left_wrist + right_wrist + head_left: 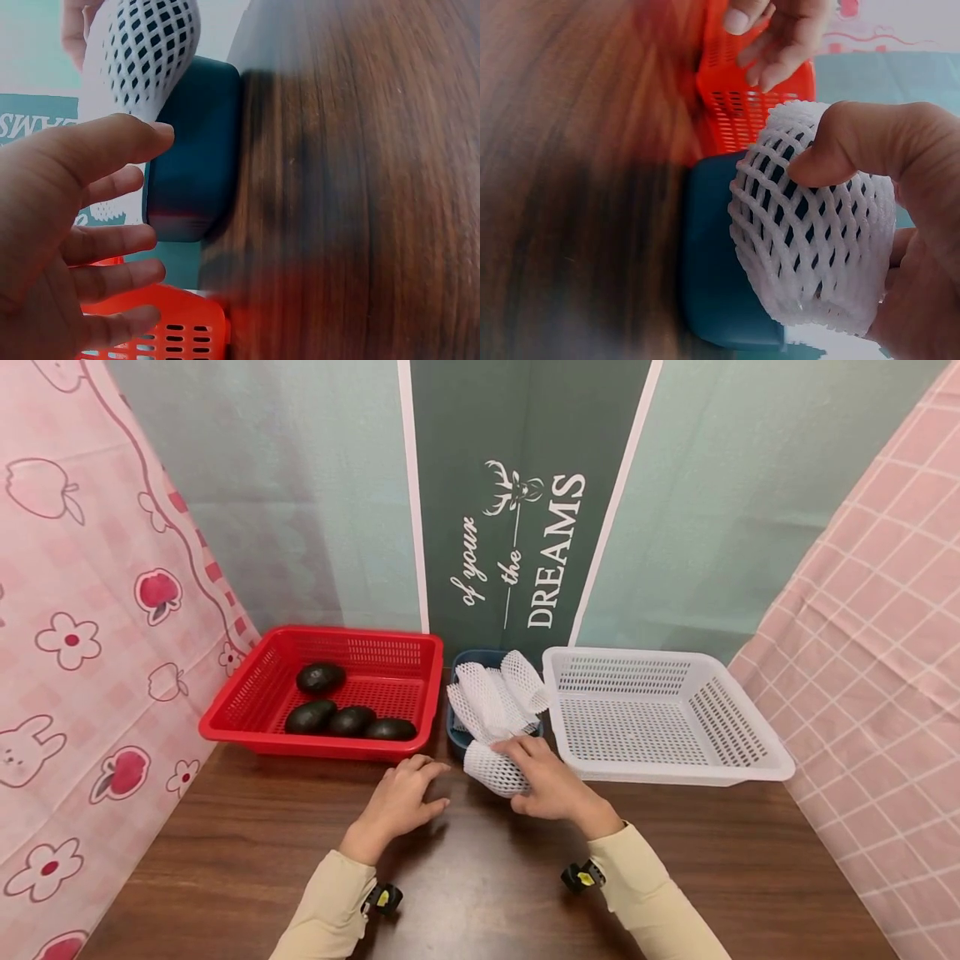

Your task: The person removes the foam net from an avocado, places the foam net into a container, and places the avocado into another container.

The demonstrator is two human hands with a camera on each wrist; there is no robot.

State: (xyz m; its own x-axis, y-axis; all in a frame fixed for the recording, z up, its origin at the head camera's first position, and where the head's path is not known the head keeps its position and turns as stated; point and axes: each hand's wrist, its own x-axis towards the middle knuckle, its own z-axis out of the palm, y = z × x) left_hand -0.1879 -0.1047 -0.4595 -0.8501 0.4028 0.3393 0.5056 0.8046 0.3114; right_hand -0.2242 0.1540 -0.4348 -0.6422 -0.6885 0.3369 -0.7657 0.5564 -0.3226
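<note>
My right hand (553, 783) grips a white foam net sleeve (491, 770) just in front of a small blue bin (199, 150). A dark, rounded thing, likely an avocado, shows through the mesh in the right wrist view, where my thumb presses on the net. To the left, my left hand (401, 797) is held over the table with fingers spread and touches nothing. More white foam nets (495, 702) heap up out of the blue bin. Several dark avocados (321, 677) lie in the red basket (315, 746) at the left.
A white slotted basket (675, 773) stands right of the blue bin, holding nothing that I can see. The brown wooden table (480, 893) runs in front. Curtains hang at the back and both sides, close behind the baskets.
</note>
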